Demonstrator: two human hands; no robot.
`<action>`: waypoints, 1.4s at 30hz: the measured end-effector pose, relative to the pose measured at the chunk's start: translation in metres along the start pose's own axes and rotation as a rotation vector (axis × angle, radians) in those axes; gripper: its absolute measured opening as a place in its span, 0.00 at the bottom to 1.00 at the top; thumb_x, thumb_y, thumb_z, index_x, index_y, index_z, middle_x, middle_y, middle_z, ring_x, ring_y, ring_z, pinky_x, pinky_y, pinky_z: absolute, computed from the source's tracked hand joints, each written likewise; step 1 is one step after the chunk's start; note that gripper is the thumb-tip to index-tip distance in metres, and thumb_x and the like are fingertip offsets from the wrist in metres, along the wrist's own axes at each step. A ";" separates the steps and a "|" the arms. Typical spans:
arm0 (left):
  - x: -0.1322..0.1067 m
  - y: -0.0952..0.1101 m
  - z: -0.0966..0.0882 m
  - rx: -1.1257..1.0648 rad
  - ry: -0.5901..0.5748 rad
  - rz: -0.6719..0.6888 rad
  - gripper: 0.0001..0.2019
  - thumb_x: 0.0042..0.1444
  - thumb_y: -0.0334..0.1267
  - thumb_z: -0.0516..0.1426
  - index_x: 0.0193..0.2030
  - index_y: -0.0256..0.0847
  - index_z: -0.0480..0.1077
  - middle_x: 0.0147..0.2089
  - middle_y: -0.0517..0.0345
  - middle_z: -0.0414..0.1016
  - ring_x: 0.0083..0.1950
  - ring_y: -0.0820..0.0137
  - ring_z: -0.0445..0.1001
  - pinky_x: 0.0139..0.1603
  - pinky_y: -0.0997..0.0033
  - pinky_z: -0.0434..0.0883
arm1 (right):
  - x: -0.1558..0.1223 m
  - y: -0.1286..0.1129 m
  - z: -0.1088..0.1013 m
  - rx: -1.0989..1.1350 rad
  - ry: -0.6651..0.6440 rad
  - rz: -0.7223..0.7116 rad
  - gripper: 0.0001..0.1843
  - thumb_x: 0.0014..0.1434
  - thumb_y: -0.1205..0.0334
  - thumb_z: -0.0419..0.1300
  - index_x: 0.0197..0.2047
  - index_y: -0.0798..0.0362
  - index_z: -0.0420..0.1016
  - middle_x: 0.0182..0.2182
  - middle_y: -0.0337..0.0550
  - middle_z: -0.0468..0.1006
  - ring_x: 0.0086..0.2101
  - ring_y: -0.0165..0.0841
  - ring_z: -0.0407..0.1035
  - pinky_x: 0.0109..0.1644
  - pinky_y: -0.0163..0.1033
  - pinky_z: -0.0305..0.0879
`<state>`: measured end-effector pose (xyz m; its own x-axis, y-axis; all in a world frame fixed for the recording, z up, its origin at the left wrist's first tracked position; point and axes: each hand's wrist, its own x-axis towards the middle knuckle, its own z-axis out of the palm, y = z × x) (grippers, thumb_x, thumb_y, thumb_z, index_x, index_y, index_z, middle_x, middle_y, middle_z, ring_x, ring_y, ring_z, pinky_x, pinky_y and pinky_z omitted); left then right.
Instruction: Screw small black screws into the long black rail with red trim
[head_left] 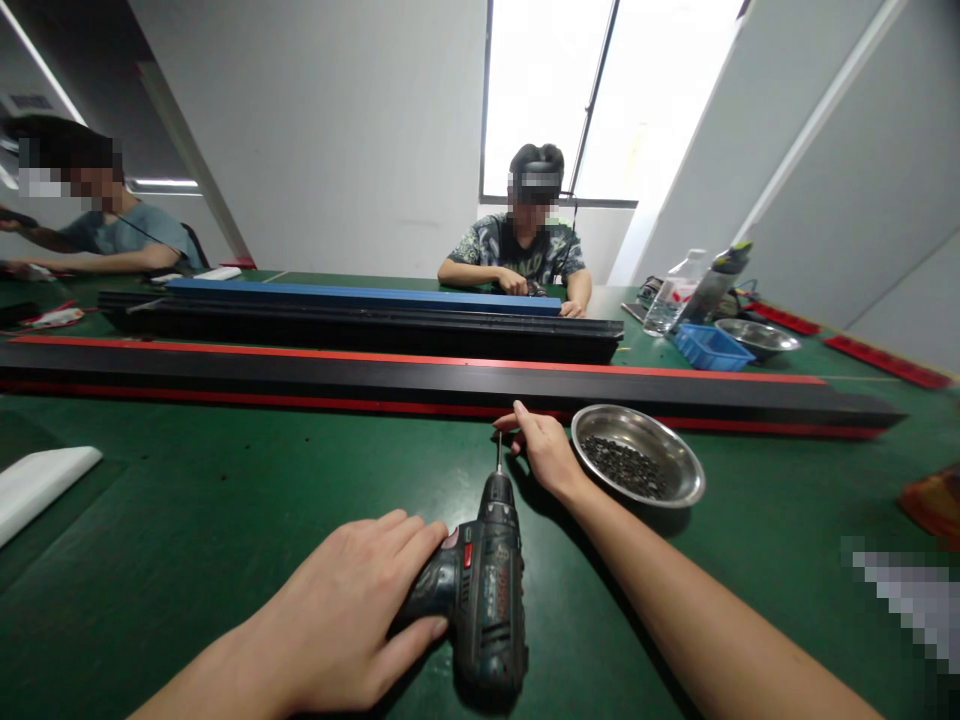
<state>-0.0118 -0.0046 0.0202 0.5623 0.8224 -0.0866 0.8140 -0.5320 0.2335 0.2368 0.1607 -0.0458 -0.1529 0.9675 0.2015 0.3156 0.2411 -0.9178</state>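
Observation:
My left hand [375, 590] is wrapped around the handle of a dark cordless drill [491, 590], which lies on its side with its bit [499, 452] pointing away from me. At the bit's tip is my right hand [544, 445], its fingers drawn together. Whatever they may pinch is too small to make out. Just right of that hand sits a round metal bowl [686, 470] holding many small dark screws [622, 465]. Beyond my fingers, a long black bar with red edges [420, 375] lies across the table.
Behind the bar lie a long black rail [360, 328] and a blue strip [360, 297] on the green table [285, 520]. A co-worker [529, 235] sits opposite, another person [112, 220] far left. A blue bin [712, 347] and bottle [679, 290] stand right, a white piece [45, 485] left.

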 end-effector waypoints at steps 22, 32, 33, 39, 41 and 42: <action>0.000 0.001 -0.002 0.011 -0.022 -0.014 0.21 0.65 0.49 0.58 0.62 0.45 0.68 0.60 0.45 0.77 0.58 0.50 0.76 0.58 0.48 0.75 | 0.001 0.001 0.001 -0.024 0.013 -0.002 0.37 0.71 0.34 0.49 0.36 0.55 0.87 0.32 0.49 0.86 0.28 0.36 0.74 0.38 0.41 0.68; 0.001 0.002 -0.002 -0.014 -0.039 -0.024 0.22 0.65 0.49 0.58 0.62 0.45 0.68 0.58 0.46 0.77 0.57 0.52 0.76 0.59 0.48 0.74 | 0.000 0.004 0.000 0.056 0.009 -0.052 0.31 0.71 0.37 0.52 0.51 0.56 0.83 0.33 0.45 0.83 0.25 0.31 0.69 0.31 0.36 0.63; 0.001 0.002 -0.002 -0.015 -0.040 -0.024 0.22 0.65 0.49 0.58 0.62 0.45 0.68 0.58 0.47 0.77 0.57 0.52 0.76 0.59 0.48 0.74 | 0.000 0.003 -0.001 0.050 0.007 -0.056 0.31 0.71 0.38 0.52 0.51 0.55 0.83 0.33 0.45 0.83 0.25 0.31 0.70 0.32 0.36 0.64; 0.001 0.001 -0.002 -0.010 -0.029 -0.020 0.22 0.65 0.49 0.58 0.63 0.45 0.68 0.57 0.47 0.78 0.56 0.52 0.76 0.59 0.48 0.74 | -0.001 0.000 -0.001 0.034 -0.005 -0.046 0.32 0.71 0.37 0.52 0.43 0.56 0.86 0.33 0.47 0.85 0.25 0.32 0.71 0.36 0.39 0.66; 0.000 0.000 -0.002 0.001 -0.025 -0.016 0.22 0.65 0.50 0.58 0.62 0.45 0.68 0.58 0.46 0.77 0.57 0.52 0.76 0.58 0.49 0.75 | -0.002 -0.002 -0.001 0.028 -0.010 -0.037 0.33 0.71 0.37 0.52 0.40 0.56 0.86 0.33 0.48 0.85 0.25 0.33 0.72 0.36 0.39 0.66; 0.000 0.000 -0.002 0.006 -0.022 -0.014 0.22 0.65 0.50 0.59 0.62 0.45 0.68 0.58 0.46 0.77 0.57 0.52 0.76 0.58 0.49 0.75 | -0.002 -0.002 -0.001 0.020 -0.014 -0.033 0.33 0.71 0.37 0.52 0.39 0.56 0.87 0.33 0.48 0.86 0.26 0.34 0.72 0.36 0.40 0.67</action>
<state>-0.0119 -0.0041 0.0222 0.5538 0.8252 -0.1113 0.8227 -0.5216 0.2262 0.2371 0.1585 -0.0441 -0.1760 0.9577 0.2275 0.2912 0.2714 -0.9174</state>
